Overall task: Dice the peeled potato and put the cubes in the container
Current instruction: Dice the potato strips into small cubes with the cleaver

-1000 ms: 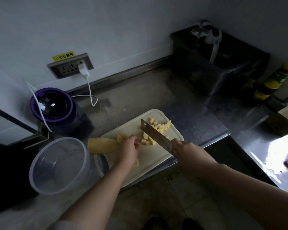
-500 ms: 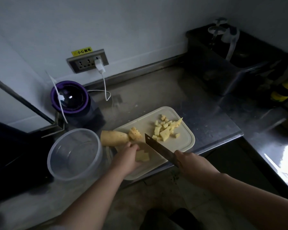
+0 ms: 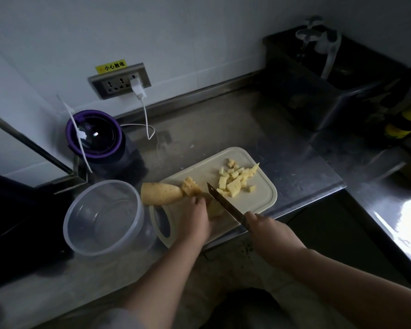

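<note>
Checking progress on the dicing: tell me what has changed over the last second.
The knife, gripped by the right hand, has come back from the pile of cubes to the potato slab that the left hand holds down. Unchanged: the cubes lie at the far right end of the cutting board, the uncut potato piece at its left edge, and the container holds no cubes.
</note>
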A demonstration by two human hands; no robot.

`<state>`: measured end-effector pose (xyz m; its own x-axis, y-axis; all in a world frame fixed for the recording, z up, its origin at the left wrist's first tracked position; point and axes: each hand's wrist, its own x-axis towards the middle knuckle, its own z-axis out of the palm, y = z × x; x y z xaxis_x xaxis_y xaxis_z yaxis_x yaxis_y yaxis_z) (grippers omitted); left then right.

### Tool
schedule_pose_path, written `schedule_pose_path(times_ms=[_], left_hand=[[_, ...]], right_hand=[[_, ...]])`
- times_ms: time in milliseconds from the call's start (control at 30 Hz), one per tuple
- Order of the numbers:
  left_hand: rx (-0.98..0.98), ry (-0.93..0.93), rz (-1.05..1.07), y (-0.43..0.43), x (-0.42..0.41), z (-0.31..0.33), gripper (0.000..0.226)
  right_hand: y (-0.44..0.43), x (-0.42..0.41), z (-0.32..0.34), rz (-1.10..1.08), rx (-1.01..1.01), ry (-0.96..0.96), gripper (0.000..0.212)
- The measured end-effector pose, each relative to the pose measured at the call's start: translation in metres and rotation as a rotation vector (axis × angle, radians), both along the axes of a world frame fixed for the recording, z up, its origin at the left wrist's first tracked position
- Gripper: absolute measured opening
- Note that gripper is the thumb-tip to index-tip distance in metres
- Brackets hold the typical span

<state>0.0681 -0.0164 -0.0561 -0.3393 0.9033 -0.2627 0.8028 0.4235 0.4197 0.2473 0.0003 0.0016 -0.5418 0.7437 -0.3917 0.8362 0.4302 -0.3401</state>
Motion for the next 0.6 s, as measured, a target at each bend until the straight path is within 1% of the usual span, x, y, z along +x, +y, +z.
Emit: schedule_pose_path(times_ms=[167,333,600], left_hand=[[0.027,-0.080,-0.010,-0.003,-0.007,0.004,0.056],[0.004,-0.203,-0.003,-0.001,-0.012,0.007,0.057],[-0.006,-0.184,0.038,0.000,-0.004,0.007,0.049]], right_hand=[[0.003,0.001,0.003,-0.005,0.000,-0.021,0.034],[0.001,0.001,0.002,0.003,0.010,-0.028,0.034],[0.000,0.001,0.002,0.015,0.019,-0.024,0.036]])
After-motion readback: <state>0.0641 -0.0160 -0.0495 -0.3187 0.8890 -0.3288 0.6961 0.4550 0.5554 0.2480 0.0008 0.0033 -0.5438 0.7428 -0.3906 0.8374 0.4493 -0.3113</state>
